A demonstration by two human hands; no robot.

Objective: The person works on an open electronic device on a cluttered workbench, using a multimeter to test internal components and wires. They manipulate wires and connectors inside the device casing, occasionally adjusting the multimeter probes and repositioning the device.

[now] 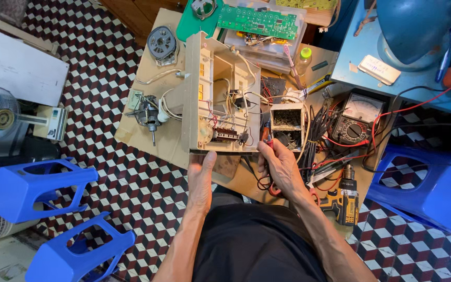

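At the near edge of the brown cardboard-topped work table (pixel 131 133), the opened beige plastic appliance housing (pixel 220 99) with exposed wiring lies flat. My left hand (pixel 202 175) is released, palm flat, fingers braced against the housing's near rim. My right hand (pixel 277 164) grasps a red-handled tool (pixel 267 141), tip at the housing's near right corner by the switch block. I judge the step to be work on the wiring; next move calls for steadying the housing.
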